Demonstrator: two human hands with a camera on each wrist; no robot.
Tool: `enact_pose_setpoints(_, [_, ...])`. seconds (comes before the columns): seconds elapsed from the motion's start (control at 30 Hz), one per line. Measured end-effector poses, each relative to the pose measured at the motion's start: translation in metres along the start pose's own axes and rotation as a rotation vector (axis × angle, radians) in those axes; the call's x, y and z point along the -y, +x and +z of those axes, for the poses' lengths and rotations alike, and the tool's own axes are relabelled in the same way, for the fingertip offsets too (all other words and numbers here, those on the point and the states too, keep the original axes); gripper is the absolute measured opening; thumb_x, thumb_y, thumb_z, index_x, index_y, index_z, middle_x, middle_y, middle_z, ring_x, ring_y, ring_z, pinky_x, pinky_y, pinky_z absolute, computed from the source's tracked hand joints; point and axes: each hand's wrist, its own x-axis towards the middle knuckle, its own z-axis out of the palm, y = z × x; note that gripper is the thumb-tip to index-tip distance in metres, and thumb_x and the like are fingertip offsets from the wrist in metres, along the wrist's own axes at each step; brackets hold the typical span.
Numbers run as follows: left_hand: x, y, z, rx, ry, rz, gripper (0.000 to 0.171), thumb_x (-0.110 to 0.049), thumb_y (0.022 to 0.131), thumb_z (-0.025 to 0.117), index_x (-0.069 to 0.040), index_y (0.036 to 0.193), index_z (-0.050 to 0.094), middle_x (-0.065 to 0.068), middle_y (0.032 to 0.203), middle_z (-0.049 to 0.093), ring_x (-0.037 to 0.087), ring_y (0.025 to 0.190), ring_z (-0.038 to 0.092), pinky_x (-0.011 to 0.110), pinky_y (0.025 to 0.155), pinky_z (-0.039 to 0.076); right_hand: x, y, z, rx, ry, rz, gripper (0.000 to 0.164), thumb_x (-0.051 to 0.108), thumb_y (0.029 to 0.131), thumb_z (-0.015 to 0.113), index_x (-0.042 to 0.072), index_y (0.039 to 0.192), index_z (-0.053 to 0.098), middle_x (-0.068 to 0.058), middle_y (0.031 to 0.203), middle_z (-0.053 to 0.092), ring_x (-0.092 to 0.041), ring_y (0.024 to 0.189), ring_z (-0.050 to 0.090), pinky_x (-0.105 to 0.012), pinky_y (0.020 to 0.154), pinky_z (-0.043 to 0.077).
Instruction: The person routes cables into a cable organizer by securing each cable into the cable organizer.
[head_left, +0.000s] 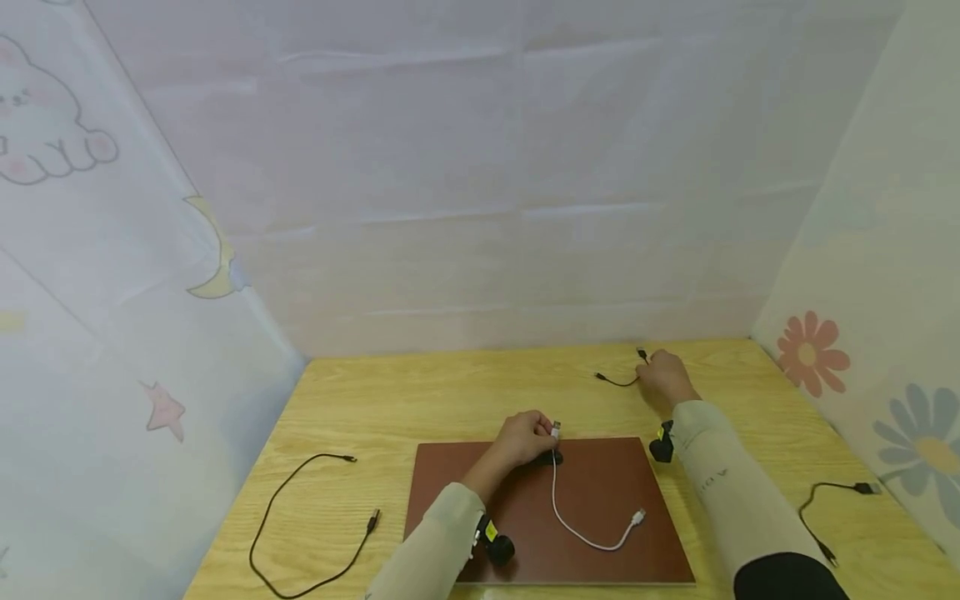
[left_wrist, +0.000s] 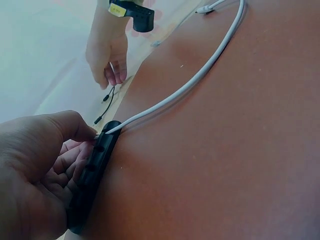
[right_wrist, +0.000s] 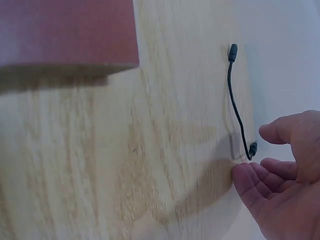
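One cable at the holder, three away from it, as far as I can judge! The black holder (left_wrist: 95, 175) sits on the far edge of the brown board (head_left: 600, 500), and the white cable (left_wrist: 187, 87) crosses its end, the rest of it trailing over the board; fully seated or not, I cannot tell. The left hand (head_left: 521, 437) has the white plug pinched between thumb and fingers, while the notches beyond look bare. Out past the board's far right corner, the right hand (head_left: 663, 379) is at the short black cable (right_wrist: 235, 106), thumb and fingertips spread apart; whether they touch it, I can't say. Two more look left over: the long black cable (head_left: 263, 522) left of the board, and another dark cable (head_left: 801, 511) off to its right, all on the wooden table (head_left: 360, 417). In the way? The left hand hides most of the holder from above, and the back wall (head_left: 450, 208) rises just behind that short cable, beyond the board.
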Motion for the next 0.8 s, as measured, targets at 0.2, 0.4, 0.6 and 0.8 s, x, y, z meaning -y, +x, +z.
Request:
enact_pose_setpoints(0.2, [0.001, -0.001, 0.005, -0.001, 0.01, 0.013, 0.011, -0.023, 0.09, 0.074, -0.015, 0.094, 0.068, -0.011, 0.078, 0.067, 0.004, 0.069, 0.057, 0.022, 0.063, 0.048, -0.007, 0.007, 0.009, -0.009, -0.013, 0.052, 0.043, 0.019, 0.104, 0.037, 0.001, 0.07, 0.055, -0.004, 0.057, 0.044, -0.014, 0.045, 0.039, -0.03, 0.045, 0.039])
enact_pose_setpoints(0.4, [-0.001, -0.001, 0.009, -0.009, 0.008, 0.012, 0.012, -0.022, 0.089, 0.075, -0.015, 0.095, 0.067, -0.011, 0.079, 0.068, 0.004, 0.069, 0.057, 0.022, 0.063, 0.049, -0.013, 0.009, 0.012, -0.093, -0.023, 0.043, 0.047, 0.016, 0.104, 0.04, 0.011, 0.059, 0.047, 0.002, 0.05, 0.038, -0.013, 0.044, 0.039, -0.028, 0.042, 0.039])
enact_pose_setpoints(0.6, [-0.005, 0.002, 0.009, -0.003, 0.016, 0.031, 0.013, -0.023, 0.089, 0.075, -0.015, 0.096, 0.068, -0.011, 0.08, 0.068, 0.004, 0.07, 0.057, 0.022, 0.064, 0.049, -0.011, 0.003, 0.007, -0.128, -0.041, 0.061, 0.047, 0.006, 0.103, 0.04, 0.013, 0.057, 0.042, 0.002, 0.054, 0.034, -0.013, 0.049, 0.035, -0.029, 0.045, 0.038])
enact_pose_setpoints(0.8, [-0.001, 0.001, 0.005, -0.005, 0.03, 0.024, 0.012, -0.021, 0.089, 0.075, -0.014, 0.095, 0.067, -0.01, 0.079, 0.067, 0.004, 0.071, 0.057, 0.022, 0.064, 0.048, -0.013, 0.006, 0.003, -0.111, -0.016, 0.048, 0.044, 0.0, 0.091, 0.042, 0.014, 0.05, 0.045, 0.004, 0.049, 0.035, -0.012, 0.048, 0.03, -0.028, 0.046, 0.035])
